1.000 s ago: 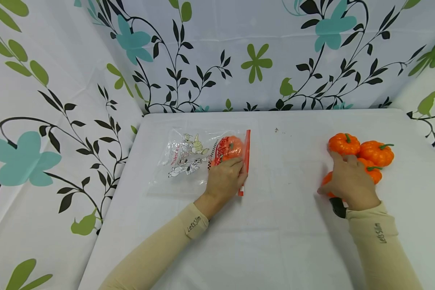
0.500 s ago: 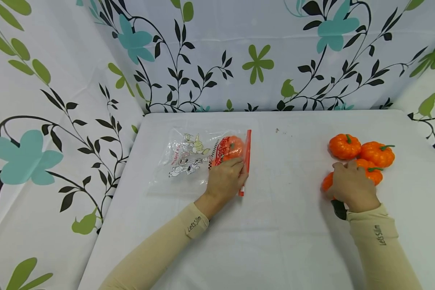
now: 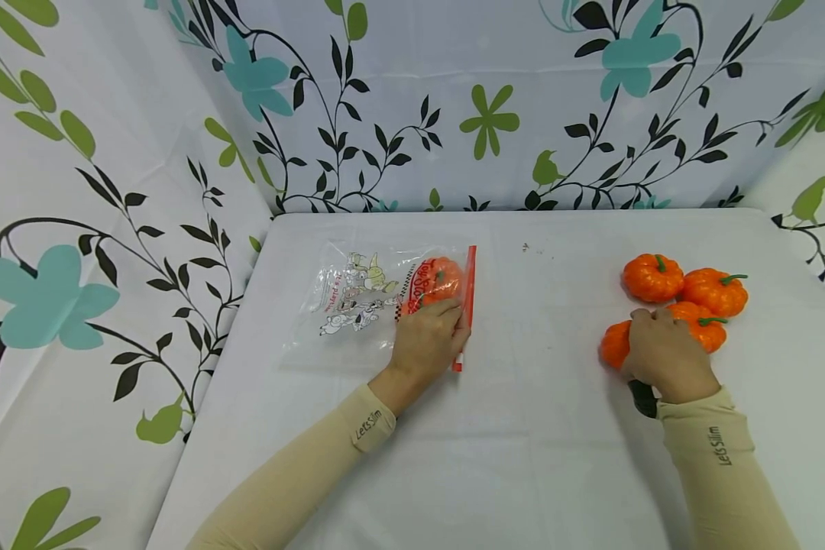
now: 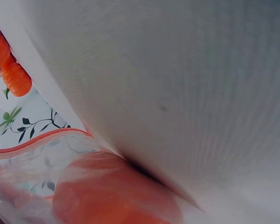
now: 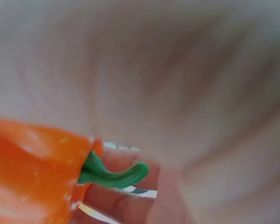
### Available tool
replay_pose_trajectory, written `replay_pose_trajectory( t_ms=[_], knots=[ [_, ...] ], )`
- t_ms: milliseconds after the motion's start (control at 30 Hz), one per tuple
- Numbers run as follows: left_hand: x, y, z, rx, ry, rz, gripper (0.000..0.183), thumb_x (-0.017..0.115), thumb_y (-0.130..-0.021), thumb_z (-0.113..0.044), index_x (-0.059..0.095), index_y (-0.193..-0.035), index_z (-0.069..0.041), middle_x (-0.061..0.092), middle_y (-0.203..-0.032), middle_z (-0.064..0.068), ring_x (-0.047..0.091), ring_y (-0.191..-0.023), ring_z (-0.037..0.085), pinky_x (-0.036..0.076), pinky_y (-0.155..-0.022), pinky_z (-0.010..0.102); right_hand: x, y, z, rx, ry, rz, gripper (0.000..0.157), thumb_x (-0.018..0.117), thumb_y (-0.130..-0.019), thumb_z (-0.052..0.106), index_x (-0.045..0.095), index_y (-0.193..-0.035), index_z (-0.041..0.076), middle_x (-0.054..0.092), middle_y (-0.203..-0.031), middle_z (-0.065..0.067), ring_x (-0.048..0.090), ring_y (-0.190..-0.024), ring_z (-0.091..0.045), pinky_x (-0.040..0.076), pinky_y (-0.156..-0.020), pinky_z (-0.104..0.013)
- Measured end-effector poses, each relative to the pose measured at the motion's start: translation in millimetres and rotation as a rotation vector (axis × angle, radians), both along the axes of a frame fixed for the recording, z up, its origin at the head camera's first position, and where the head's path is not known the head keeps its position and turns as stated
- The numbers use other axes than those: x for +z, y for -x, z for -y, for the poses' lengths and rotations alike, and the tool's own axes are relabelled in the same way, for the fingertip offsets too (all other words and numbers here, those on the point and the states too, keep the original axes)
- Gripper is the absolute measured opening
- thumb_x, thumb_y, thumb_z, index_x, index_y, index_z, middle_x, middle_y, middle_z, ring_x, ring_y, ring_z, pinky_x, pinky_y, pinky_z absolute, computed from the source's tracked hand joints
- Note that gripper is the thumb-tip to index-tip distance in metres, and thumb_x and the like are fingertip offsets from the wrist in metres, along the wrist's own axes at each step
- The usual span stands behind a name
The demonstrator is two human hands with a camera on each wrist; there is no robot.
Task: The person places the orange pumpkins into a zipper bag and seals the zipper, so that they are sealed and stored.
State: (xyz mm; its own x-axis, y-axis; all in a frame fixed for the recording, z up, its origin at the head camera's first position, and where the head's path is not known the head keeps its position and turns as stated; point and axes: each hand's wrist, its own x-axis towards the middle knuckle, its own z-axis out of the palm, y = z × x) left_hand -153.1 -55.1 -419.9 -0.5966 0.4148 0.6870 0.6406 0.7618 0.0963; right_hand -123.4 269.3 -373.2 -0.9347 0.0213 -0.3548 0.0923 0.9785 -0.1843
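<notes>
A clear zip bag (image 3: pixel 302 328) with printed cartoon figures lies flat at the left of the table. Orange toy pumpkins (image 3: pixel 443 279) show through its plastic near the red-edged mouth. My left hand (image 3: pixel 428 340) grips the bag at that mouth; in the left wrist view the red strip (image 4: pixel 46 137) curves beside a bagged pumpkin (image 4: pixel 107 191). On the right, my right hand (image 3: pixel 670 351) holds a toy pumpkin (image 3: pixel 615 345) with curled fingers, partly covering it. Up close in the right wrist view, its green stem (image 5: pixel 114 176) points toward the palm, with fingers (image 5: pixel 121 200) behind.
Several more pumpkins sit close around the right hand: one behind it (image 3: pixel 653 277), another at the far right (image 3: pixel 715 292), one beside the knuckles (image 3: pixel 701 327). A white cloth covers the table (image 3: pixel 522 428). A patterned curtain (image 3: pixel 399 92) hangs behind.
My right hand's fingers have drawn in from a wider spread, away from the rear pumpkin. The pumpkin at its left side has shifted slightly left. My left hand and the bag stay put.
</notes>
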Motion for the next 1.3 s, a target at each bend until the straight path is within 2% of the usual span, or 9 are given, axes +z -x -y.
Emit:
replay_pose_trajectory(
  t_ms=[233,500,667,867,967,1167,1300],
  knots=[
    [-0.3,-0.2,0.3,0.001,0.001,0.011,0.015,0.08,-0.079,-0.008,0.08,-0.093,-0.003,0.077,-0.096,0.005,0.075,-0.082,0.018,0.059,-0.062,0.029,-5.3,2.3,3.4,-0.006,0.021,-0.029,0.082,0.083,-0.074,0.023,0.043,-0.128,-0.022,0.039,-0.12,-0.046,0.042,-0.1,-0.059,0.049,-0.079,-0.068],
    [-1.1,-1.2,0.4,0.008,0.005,0.032,0.015,0.08,-0.08,-0.009,0.08,-0.094,-0.004,0.077,-0.097,0.005,0.075,-0.082,0.017,0.06,-0.062,0.029,-10.1,3.5,12.7,-0.011,0.125,-0.078,0.091,0.077,-0.081,0.038,0.035,-0.143,-0.012,0.03,-0.131,-0.044,0.051,-0.1,-0.06,0.047,-0.083,-0.071],
    [-0.8,-2.2,0.2,0.007,-0.002,0.035,0.015,0.079,-0.081,-0.009,0.08,-0.094,-0.003,0.077,-0.096,0.005,0.075,-0.082,0.017,0.06,-0.063,0.029,-7.5,7.3,19.5,-0.004,0.196,-0.064,0.09,0.079,-0.081,0.034,0.033,-0.151,0.001,0.029,-0.136,-0.041,0.05,-0.108,-0.058,0.048,-0.085,-0.07],
    [-1.2,-2.6,0.2,-0.002,-0.016,0.056,0.014,0.077,-0.082,-0.007,0.08,-0.094,-0.002,0.077,-0.097,0.006,0.075,-0.082,0.018,0.06,-0.064,0.029,-5.0,13.5,28.5,0.019,0.266,-0.096,0.092,0.081,-0.081,0.026,0.032,-0.157,0.013,0.025,-0.142,-0.04,0.045,-0.116,-0.058,0.044,-0.092,-0.072],
    [-0.7,-2.8,0.4,0.004,-0.01,0.054,0.014,0.077,-0.082,-0.008,0.08,-0.095,-0.003,0.077,-0.097,0.006,0.075,-0.083,0.018,0.06,-0.065,0.029,-5.1,17.6,34.1,0.049,0.297,-0.123,0.093,0.082,-0.081,0.025,0.031,-0.158,0.013,0.026,-0.144,-0.038,0.043,-0.122,-0.056,0.041,-0.097,-0.072],
    [0.8,-3.2,0.7,0.017,-0.001,0.031,0.013,0.078,-0.082,-0.009,0.08,-0.093,-0.004,0.077,-0.095,0.005,0.075,-0.081,0.017,0.06,-0.063,0.029,-7.9,26.8,48.3,0.119,0.378,-0.177,0.099,0.086,-0.077,0.02,0.028,-0.156,0.003,0.032,-0.148,-0.031,0.04,-0.131,-0.051,0.037,-0.104,-0.068],
    [0.9,-2.7,0.6,0.023,-0.005,0.022,0.011,0.079,-0.08,-0.008,0.08,-0.091,-0.004,0.077,-0.094,0.004,0.075,-0.08,0.016,0.06,-0.063,0.028,-13.0,31.5,60.4,0.116,0.433,-0.227,0.094,0.086,-0.077,0.019,0.033,-0.153,0.001,0.037,-0.148,-0.026,0.042,-0.132,-0.045,0.036,-0.108,-0.065]
  ],
)
